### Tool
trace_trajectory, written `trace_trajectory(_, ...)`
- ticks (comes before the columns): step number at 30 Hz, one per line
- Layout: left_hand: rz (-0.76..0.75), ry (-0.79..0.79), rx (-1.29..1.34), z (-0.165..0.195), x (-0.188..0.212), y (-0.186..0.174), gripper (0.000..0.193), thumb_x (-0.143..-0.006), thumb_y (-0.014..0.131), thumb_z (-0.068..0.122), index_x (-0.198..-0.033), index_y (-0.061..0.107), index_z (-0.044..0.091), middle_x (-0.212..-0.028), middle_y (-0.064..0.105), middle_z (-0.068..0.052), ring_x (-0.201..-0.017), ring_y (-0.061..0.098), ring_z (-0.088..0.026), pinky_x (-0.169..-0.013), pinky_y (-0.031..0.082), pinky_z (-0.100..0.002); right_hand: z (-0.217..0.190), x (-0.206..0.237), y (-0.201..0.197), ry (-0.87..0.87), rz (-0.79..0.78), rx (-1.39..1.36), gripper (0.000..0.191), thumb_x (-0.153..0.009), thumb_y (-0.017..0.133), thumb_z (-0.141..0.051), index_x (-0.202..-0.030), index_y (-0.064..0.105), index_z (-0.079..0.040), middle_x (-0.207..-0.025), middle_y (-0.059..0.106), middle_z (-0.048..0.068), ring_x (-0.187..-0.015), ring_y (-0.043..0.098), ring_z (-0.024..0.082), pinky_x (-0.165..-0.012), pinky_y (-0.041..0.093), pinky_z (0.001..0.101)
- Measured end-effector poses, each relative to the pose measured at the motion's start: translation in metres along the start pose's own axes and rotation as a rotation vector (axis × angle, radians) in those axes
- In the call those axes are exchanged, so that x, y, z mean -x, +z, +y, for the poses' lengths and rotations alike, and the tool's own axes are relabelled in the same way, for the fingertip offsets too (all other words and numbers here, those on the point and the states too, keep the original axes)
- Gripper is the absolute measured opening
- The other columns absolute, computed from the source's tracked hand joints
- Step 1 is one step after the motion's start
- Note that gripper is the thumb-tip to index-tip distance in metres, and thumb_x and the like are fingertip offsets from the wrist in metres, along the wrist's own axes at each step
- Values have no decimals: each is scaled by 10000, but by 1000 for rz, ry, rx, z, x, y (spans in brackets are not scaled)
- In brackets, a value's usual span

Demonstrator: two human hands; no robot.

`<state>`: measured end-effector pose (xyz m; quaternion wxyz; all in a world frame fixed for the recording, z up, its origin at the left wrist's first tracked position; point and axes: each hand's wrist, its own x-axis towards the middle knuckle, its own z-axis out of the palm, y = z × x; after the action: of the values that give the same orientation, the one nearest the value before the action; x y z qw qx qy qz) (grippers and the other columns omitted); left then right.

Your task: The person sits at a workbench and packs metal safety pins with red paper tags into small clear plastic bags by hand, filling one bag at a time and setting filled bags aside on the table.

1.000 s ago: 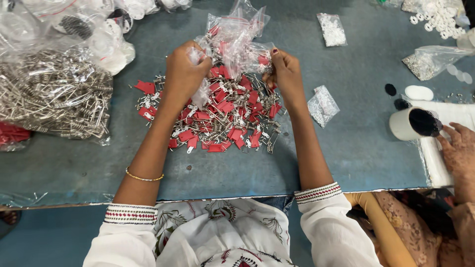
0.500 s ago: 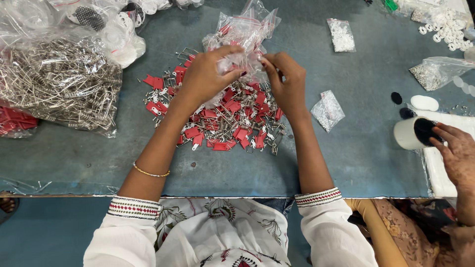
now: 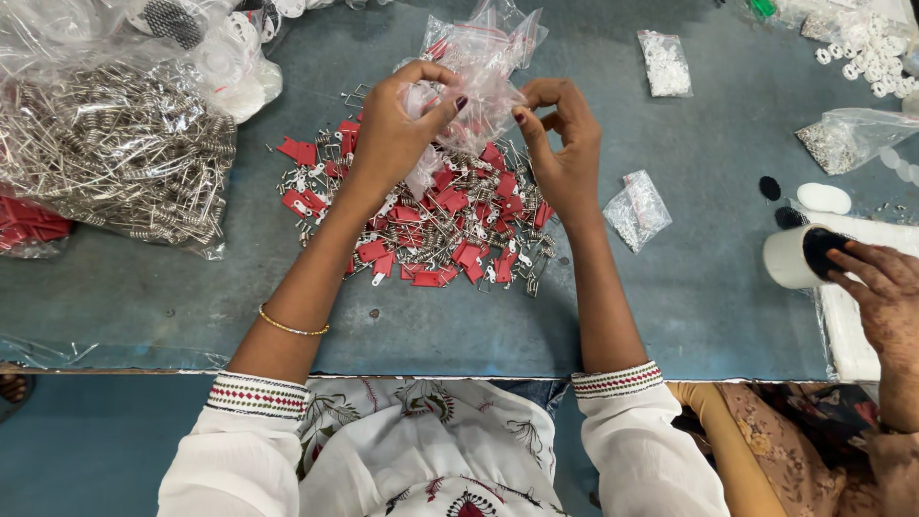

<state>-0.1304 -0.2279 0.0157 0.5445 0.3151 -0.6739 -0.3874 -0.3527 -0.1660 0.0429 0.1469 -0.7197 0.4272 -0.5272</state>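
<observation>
My left hand (image 3: 394,129) and my right hand (image 3: 561,144) both pinch a crumpled clear plastic bag (image 3: 483,59) raised over the blue-grey table (image 3: 699,316). The bag has a few red pieces left inside. Under it lies a spread heap of small red tags with metal clips and springs (image 3: 431,225). My left thumb and fingers grip the bag's left edge, my right fingertips its lower right edge.
A big clear bag of metal wire springs (image 3: 105,153) lies at the left, with a red packet (image 3: 29,225) beside it. Small clear packets (image 3: 639,206) (image 3: 665,62) lie to the right. Another person's hand (image 3: 881,287) holds a white cup (image 3: 795,257) at the right edge.
Both hands have lifted off the red heap and drawn closer together on the bag, which now hangs higher. The other person's hand has moved onto the white cup.
</observation>
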Motion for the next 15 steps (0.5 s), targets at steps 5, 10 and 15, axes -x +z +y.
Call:
trace_trajectory(5,-31,-142,90,1,-1,1,110,-934,723,112,-1005,708,29,-929,721,13,-799,648,-22,-688,554,-211,-3,-1,1,191,28,-247,207,-1066,664,-174,-1192,599,-24,-1064,646,21,-951,662,77,-717,529,215)
trace_trajectory(10,-7,-126,125,-3,-2,-2,89,-962,718,81,-1014,717,8,-932,698,4,-806,596,-46,-721,494,-221,4,-3,-3,198,-15,-351,149,-1090,641,-139,-1149,612,-6,-1038,684,59,-892,668,95,-682,527,223)
trace_trajectory(15,-29,-81,74,-9,-3,0,92,-947,719,74,-1009,712,6,-935,713,-1,-830,640,-56,-737,521,-231,6,1,-5,207,-21,-326,105,-1100,636,-105,-1126,611,-6,-1029,673,54,-884,653,87,-676,512,217)
